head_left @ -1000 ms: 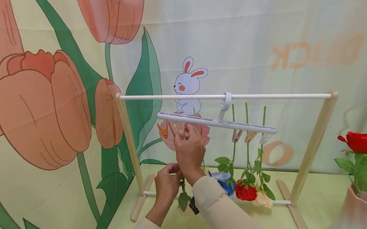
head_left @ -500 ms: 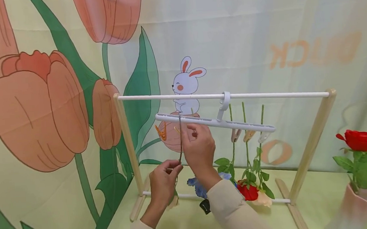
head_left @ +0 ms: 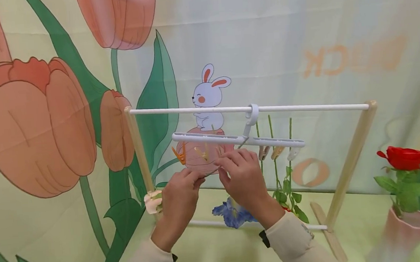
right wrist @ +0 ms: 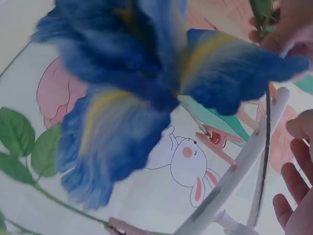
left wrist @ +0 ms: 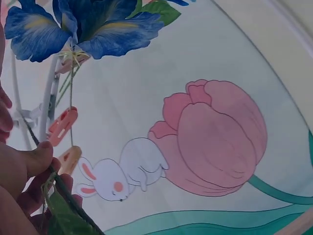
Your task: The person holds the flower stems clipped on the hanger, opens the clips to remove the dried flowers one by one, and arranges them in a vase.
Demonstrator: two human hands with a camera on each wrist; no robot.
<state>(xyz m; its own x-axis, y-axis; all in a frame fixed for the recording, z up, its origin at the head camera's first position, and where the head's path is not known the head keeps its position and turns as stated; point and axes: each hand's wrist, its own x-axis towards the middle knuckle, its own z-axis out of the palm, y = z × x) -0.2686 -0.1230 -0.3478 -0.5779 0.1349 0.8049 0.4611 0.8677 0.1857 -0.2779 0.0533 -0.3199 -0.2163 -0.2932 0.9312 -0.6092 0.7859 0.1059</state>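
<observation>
Cream flower (head_left: 152, 203) beside the left hand (head_left: 180, 198) shows only in head view

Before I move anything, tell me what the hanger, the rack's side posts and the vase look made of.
Hanger: probably plastic; pale grey, smooth, with slots along its bar.
Side posts: likely wood; pale tan and matte, with faint grain-like streaks.
Vase: pink, smooth-walled with an angular rim; perhaps ceramic, though plastic could look the same.
</observation>
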